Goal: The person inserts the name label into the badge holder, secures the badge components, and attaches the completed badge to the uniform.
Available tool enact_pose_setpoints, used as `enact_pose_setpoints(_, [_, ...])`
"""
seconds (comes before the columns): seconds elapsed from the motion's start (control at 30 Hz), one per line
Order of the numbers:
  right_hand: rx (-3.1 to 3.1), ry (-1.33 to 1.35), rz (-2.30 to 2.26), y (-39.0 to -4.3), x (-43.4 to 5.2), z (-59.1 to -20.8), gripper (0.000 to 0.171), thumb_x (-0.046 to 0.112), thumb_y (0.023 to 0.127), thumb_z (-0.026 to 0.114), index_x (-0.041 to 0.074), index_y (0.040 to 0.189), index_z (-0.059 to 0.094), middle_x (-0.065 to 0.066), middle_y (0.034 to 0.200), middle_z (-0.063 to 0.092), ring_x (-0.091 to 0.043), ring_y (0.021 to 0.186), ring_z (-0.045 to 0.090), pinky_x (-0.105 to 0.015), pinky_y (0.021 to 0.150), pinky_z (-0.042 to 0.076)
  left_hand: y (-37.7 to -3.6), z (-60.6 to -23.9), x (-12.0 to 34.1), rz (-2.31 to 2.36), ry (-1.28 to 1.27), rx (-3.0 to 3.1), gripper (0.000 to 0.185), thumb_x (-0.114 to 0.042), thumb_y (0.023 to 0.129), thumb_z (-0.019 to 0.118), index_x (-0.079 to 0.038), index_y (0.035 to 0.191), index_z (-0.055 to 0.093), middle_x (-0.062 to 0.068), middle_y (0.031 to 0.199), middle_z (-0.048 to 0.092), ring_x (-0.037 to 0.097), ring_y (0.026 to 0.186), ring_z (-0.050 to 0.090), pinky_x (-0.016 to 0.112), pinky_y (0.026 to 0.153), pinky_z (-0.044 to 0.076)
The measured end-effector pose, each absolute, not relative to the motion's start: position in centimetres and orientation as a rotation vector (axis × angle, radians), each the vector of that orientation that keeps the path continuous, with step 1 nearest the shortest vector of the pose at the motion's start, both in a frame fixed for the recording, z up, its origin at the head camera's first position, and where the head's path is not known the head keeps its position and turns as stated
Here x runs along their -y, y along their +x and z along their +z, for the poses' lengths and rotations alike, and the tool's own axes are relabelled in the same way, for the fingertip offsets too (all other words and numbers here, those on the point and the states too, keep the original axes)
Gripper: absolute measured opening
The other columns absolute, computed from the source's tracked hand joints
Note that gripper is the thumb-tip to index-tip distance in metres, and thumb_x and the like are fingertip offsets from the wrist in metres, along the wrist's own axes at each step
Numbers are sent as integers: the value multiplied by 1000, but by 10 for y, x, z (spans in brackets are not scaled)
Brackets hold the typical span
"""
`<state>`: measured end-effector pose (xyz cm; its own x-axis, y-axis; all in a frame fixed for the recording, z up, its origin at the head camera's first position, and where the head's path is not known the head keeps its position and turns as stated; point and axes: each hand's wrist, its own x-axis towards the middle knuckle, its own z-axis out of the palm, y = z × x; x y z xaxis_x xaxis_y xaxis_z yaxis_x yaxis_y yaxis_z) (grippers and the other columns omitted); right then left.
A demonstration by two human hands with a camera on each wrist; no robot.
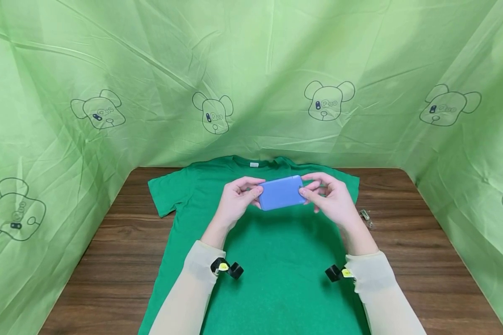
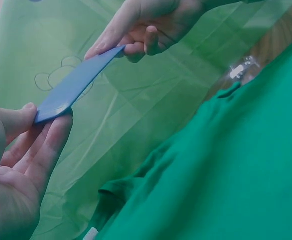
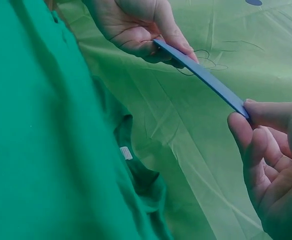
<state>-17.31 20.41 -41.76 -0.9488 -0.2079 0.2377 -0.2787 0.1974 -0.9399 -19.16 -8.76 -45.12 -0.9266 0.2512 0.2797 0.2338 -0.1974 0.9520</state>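
At the far left, a bear-head outline (image 1: 18, 209) shows on the green cloth (image 1: 268, 42), which rises along the sides and back of the wood-grain table (image 1: 117, 251). Coming in from there, here's the green T-shirt (image 1: 272, 279), spread over the table with its collar toward the back and its left-side sleeve lying out flat. Now the left hand (image 1: 239, 195), above the shirt, and its grip is clamped on the left end of a thin blue panel (image 1: 281, 193): thumb on the near face, fingers behind. Below it, a black device (image 1: 236, 270) sits at the wrist over a cream sleeve (image 1: 186, 288). Dead centre, that panel hangs clear of the shirt between the two hands, its right end slightly higher in the head view, with the collar's white tag (image 1: 254, 164) just beyond. Over to the right hand (image 1: 329, 195), and that grip is clamped too, thumb and fingers pinching the panel's right end, with a small dark mark beside the thumb. Farther right, past the forearm, small shiny pieces (image 1: 365, 216) lie on the table near the shirt, too small to make out.
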Motion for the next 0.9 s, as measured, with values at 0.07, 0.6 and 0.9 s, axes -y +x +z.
enact_pose_setpoints(0.07, [2404,491,1898,-173,-205,-417,32,7,102,79,4,133,71,-5,98,76,-24,73,76,-31,52,57,-192,-452,88,2341,600,-1989,23,1,105,71,9,127,74,15,102,80,19,78,78,33,69,67])
enact_pose_setpoints(0.6, [2488,497,1804,-170,-213,-412,29,14,103,79,9,131,72,-8,100,73,-27,77,78,-35,57,61,-193,-452,92,2339,570,-1993,24,0,105,72,9,127,74,16,103,80,20,79,78,32,69,67])
enact_pose_setpoints(0.9, [2454,477,1752,-168,-232,-410,25,15,106,76,6,129,73,-9,100,67,-29,76,79,-34,54,60,-194,-452,92,2352,556,-1984,23,-1,105,72,7,127,75,13,102,80,20,78,77,33,68,67])
